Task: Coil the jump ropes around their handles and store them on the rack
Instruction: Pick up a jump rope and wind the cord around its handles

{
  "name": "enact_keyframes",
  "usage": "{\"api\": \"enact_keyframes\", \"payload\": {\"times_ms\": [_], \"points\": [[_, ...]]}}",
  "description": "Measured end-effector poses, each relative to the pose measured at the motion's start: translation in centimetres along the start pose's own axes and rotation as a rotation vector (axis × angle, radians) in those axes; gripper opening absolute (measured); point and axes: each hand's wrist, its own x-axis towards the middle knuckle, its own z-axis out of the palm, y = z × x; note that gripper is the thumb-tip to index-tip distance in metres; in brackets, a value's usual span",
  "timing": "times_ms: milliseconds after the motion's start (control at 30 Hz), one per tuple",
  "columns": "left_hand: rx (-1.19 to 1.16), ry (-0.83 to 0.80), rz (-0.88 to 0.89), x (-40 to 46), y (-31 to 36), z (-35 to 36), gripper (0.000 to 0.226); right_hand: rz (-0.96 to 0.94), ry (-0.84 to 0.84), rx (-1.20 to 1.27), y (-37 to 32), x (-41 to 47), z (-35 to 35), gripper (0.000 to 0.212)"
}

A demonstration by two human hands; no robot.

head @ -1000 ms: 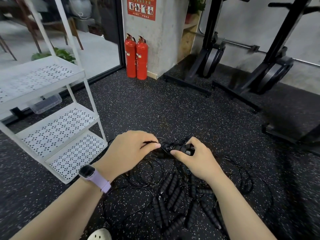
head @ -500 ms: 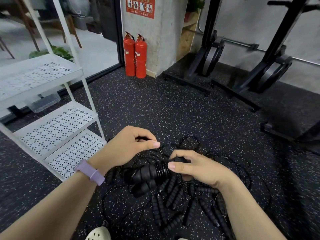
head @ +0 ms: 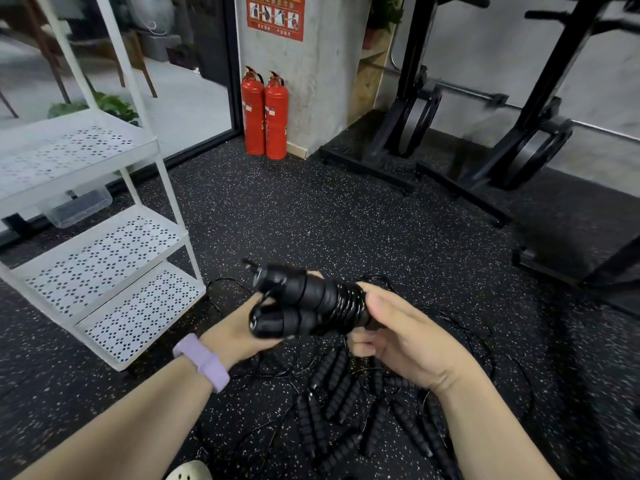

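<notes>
While both hands hold it, the left hand [head: 239, 332] underneath and the right hand [head: 405, 336] gripping its 3 o'clock end, a coiled rope [head: 308, 308] hovers above loose ropes [head: 346, 403], the rack [head: 104, 244] at 9 o'clock.

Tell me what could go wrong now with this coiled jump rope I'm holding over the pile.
1. The black cord coil sits at one end of the two black foam handles; if the right hand loosens, it may unwind.
2. The loose black ropes on the floor lie tangled directly beneath, so a trailing cord could snag.
3. The white perforated metal rack stands left; its shelves look open-edged, so the bundle might roll off.
</notes>
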Motion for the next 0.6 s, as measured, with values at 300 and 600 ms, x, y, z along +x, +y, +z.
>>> {"api": "enact_keyframes", "payload": {"times_ms": [300,600], "points": [[0.425,0.14,0.356,-1.1,1.7,2.2,0.045,-0.073,0.517,0.169,-0.3,0.8,-1.2,0.064],[0.72,0.274,0.374,-2.3,2.1,-0.3,0.043,0.026,1.078,-0.327,-0.6,0.1,-3.5,0.057]]}}
